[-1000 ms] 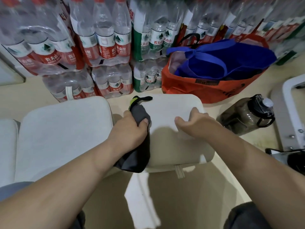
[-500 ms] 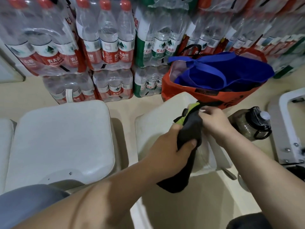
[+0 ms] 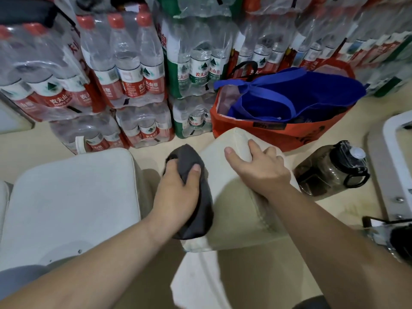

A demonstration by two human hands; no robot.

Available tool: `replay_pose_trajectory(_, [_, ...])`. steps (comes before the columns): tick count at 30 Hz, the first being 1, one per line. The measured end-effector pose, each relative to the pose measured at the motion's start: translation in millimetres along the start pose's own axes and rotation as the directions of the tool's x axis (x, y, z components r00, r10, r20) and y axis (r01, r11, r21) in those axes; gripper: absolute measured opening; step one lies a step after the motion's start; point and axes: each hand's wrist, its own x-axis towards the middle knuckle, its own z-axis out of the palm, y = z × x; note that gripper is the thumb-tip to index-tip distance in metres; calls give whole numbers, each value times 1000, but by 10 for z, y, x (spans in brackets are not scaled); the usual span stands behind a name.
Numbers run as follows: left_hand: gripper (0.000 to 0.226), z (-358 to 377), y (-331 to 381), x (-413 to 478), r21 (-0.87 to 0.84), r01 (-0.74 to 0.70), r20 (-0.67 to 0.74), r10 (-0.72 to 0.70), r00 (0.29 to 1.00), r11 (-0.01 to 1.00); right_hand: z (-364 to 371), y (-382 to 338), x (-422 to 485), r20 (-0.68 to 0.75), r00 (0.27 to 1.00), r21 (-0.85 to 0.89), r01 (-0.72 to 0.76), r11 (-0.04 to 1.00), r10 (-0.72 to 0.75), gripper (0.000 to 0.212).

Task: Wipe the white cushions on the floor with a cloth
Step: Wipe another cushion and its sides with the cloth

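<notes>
A white cushion (image 3: 234, 210) stands tilted up on its edge in the middle of the floor. My right hand (image 3: 259, 170) grips its raised top edge. My left hand (image 3: 178, 192) is closed on a dark grey cloth (image 3: 200, 210) and presses it against the cushion's left side. A second white cushion (image 3: 73, 204) lies flat on the floor to the left, and the edge of a third (image 3: 3, 204) shows at the far left.
Shrink-wrapped packs of water bottles (image 3: 124, 70) are stacked along the back. An orange bag (image 3: 278, 130) holding a blue bag (image 3: 296, 94) sits behind the tilted cushion. A dark drinking jug (image 3: 330, 170) lies to the right, next to a white frame (image 3: 392, 175).
The right cushion went from lying flat to tilted up on its edge. My right hand shifted to its top edge, and my left hand moved the cloth back to the cushion's left side.
</notes>
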Motion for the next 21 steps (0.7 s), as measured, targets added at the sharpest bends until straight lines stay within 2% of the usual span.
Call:
replay_pose_trajectory(3, [29, 129, -2, -98, 127, -251, 85, 241, 967, 960, 48, -11, 25, -29, 1000, -21, -2, 1000, 1, 84])
replay_pose_trajectory(5, [31, 325, 18, -93, 188, -370, 138, 349, 927, 910, 24, 15, 62, -15, 1000, -37, -7, 999, 6, 78])
replay_pose_trajectory(10, [44, 668, -135, 20, 265, -473, 100, 463, 880, 841, 4, 130, 95, -35, 999, 29, -18, 999, 19, 71])
replay_pose_trajectory(12, [48, 651, -262, 60, 274, -430, 54, 433, 900, 860, 41, 106, 75, -41, 999, 37, 6, 999, -5, 73])
replay_pose_trajectory(17, [42, 463, -557, 155, 271, -160, -66, 184, 981, 949, 129, -70, 16, -65, 997, -27, 48, 998, -50, 75])
replay_pose_trajectory(21, [36, 282, -841, 255, 249, 189, -140, -158, 978, 950, 171, -142, -26, -48, 998, -52, 47, 998, -49, 73])
